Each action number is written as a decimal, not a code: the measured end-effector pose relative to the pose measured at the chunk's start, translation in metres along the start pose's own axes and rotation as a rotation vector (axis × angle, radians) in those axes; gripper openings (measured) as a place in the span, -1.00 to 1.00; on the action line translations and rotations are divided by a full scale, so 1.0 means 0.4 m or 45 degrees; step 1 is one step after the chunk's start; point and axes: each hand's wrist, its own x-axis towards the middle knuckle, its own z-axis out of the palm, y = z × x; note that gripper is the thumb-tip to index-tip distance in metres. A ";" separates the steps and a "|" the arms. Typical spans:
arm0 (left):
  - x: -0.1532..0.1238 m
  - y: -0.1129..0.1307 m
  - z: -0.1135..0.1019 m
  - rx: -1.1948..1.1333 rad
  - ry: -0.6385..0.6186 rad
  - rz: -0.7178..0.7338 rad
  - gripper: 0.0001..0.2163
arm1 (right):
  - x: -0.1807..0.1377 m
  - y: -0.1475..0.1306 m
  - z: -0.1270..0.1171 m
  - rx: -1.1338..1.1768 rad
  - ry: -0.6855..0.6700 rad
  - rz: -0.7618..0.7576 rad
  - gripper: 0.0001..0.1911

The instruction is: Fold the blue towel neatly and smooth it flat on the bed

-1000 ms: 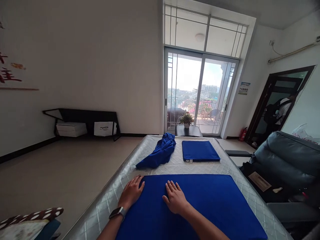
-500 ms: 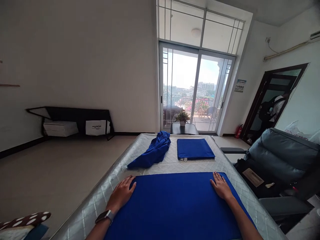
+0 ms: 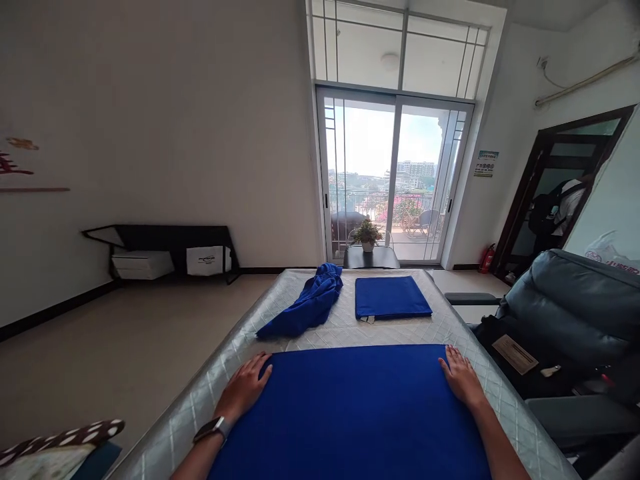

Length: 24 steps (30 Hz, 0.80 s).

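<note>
Right hand (image 3: 463, 381) slid to right edge of flat blue rectangular cloth (image 3: 350, 413), left hand (image 3: 245, 392) on left edge; both spread flat, holding nothing. Cloth at quilted grey table's (image 3: 200, 413) near edge. Soft, limp; I'd pinch corners.

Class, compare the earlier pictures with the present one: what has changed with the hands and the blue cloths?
The right hand slid rightward across the spread blue cloth, from its middle to its far right corner, and lies flat there. Nothing was taken hold of or let go. The left hand stayed flat at the far left corner; the crumpled cloth and the folded cloth stayed put.
</note>
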 end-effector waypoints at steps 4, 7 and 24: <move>-0.003 0.006 -0.006 0.010 0.005 0.006 -0.48 | -0.021 -0.097 -0.005 -0.002 -0.004 -0.074 -0.36; -0.004 0.007 -0.006 0.005 0.021 0.010 -0.50 | -0.065 -0.247 -0.014 0.092 -0.070 -0.195 -0.26; -0.014 0.009 -0.013 -0.038 0.050 0.035 -0.50 | -0.256 -0.820 0.112 0.399 -0.390 -0.852 -0.17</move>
